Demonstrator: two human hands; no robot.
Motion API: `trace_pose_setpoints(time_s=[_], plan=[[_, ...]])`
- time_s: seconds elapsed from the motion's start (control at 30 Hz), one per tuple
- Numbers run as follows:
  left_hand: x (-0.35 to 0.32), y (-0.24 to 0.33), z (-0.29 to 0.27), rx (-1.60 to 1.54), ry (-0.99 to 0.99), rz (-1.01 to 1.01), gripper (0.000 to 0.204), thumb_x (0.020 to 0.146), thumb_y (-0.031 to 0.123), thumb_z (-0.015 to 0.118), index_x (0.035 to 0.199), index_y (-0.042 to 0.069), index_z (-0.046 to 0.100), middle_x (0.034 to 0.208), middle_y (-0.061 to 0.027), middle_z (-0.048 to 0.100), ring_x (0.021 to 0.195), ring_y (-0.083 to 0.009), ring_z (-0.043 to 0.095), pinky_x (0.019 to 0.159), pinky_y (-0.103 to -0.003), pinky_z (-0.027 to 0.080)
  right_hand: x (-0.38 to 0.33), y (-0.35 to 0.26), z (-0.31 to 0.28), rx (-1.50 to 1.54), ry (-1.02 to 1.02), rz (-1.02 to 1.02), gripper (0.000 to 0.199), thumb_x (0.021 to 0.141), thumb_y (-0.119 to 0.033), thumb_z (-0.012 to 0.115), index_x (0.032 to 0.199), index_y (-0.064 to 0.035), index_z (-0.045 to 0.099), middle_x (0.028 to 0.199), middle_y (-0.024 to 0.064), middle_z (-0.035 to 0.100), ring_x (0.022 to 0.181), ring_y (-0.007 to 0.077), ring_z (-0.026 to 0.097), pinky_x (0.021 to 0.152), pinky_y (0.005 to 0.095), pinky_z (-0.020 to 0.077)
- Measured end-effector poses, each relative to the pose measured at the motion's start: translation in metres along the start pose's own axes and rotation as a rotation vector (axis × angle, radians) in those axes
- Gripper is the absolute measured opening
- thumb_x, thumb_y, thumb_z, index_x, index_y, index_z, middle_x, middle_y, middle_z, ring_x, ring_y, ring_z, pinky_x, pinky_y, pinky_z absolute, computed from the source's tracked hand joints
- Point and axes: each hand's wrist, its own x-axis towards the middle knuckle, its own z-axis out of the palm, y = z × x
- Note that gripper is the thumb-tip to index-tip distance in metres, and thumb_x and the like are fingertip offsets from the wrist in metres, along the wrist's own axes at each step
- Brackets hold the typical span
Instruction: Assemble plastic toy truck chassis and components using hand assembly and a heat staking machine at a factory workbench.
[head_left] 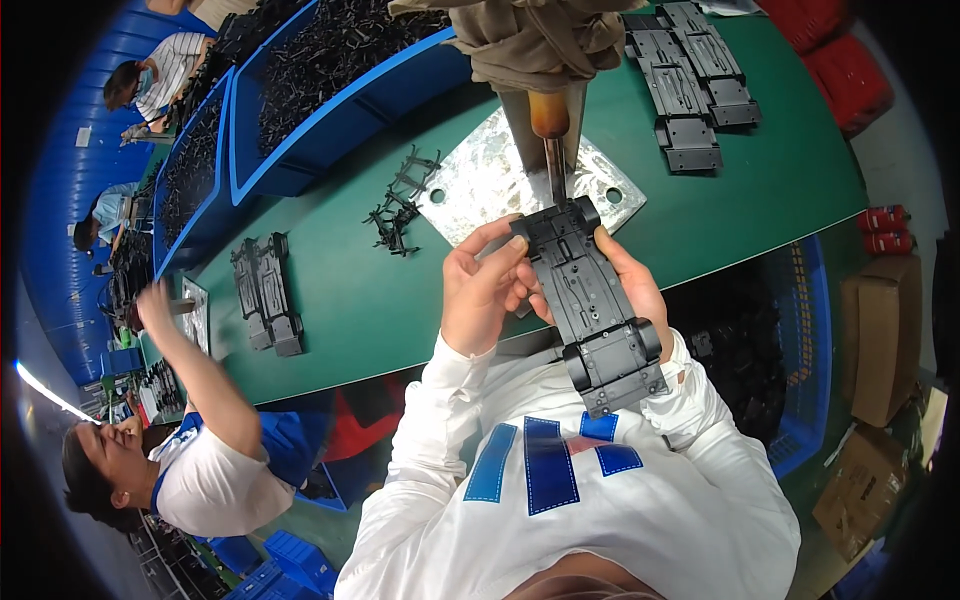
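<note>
My left hand [480, 290] pinches the front left edge of the black toy car chassis [592, 305], thumb and fingers pressed on it. My right hand [630, 285] cradles it from beneath, fingers curled along its right side. Chassis sits underside up, above the table edge, nose touching the screwdriver [551, 140] over the metal plate [480, 185]. Loose black parts [400, 205] lie left of the plate on the green table [780, 190].

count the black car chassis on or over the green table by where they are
in the hands: 1
stacked at the table's left: 2
stacked at the far right: about 3, overlapping so hard to split
total: about 6

left hand and right hand both hold the one chassis.
</note>
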Motion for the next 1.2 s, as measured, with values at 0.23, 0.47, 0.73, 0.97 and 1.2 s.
trace_pose_setpoints(time_s=[0.23,0.47,0.73,0.97,1.2], plan=[[-0.003,-0.002,-0.007,0.038,0.059,0.008,0.04,0.089,0.013,0.062,0.121,-0.007,0.049,0.077,-0.0111,0.063,0.054,-0.0115,0.059,0.044,-0.018,0.038,0.0,0.002,0.001,-0.193,-0.004,-0.001,0.059,0.104,-0.04,0.027,0.141,0.0045,0.034,0.13,0.0295,0.051,0.12,0.0384,0.055,0.099,0.0487,0.0489],[-0.003,-0.003,-0.007,0.114,0.076,0.044,0.042,0.088,0.014,0.064,0.122,-0.007,0.051,0.08,-0.0103,0.064,0.055,-0.0096,0.057,0.043,-0.017,0.035,-0.003,-0.003,-0.008,-0.421,0.063,-0.084,0.051,0.104,-0.033,0.031,0.136,0.0048,0.041,0.126,0.0271,0.055,0.112,0.0376,0.06,0.095,0.0469,0.0518],[0.003,-0.001,-0.01,0.106,0.054,0.051,0.042,0.087,0.012,0.064,0.123,-0.006,0.052,0.081,-0.0075,0.063,0.051,-0.0076,0.05,0.042,-0.019,0.033,-0.005,-0.008,-0.001,-0.576,0.291,-0.154,0.032,0.1,-0.024,0.046,0.117,0.0,0.06,0.105,0.0097,0.067,0.087,0.0163,0.067,0.077,0.0288,0.0547],[0.009,0.006,-0.011,0.127,0.066,0.051,0.042,0.087,0.013,0.065,0.123,-0.006,0.052,0.079,-0.0069,0.062,0.052,-0.009,0.053,0.042,-0.02,0.033,0.005,-0.015,-0.004,-0.457,0.337,-0.051,0.031,0.101,-0.026,0.046,0.118,-0.0026,0.057,0.104,0.0103,0.067,0.084,0.0165,0.068,0.072,0.0293,0.0579],[0.019,0.012,-0.013,0.128,0.06,0.06,0.04,0.087,0.014,0.065,0.122,-0.004,0.054,0.077,-0.0058,0.062,0.051,-0.0095,0.053,0.043,-0.02,0.035,0.015,-0.019,-0.004,-0.428,0.348,-0.068,0.032,0.099,-0.028,0.049,0.118,-0.0033,0.057,0.104,0.0106,0.067,0.086,0.0195,0.068,0.077,0.033,0.0569]])
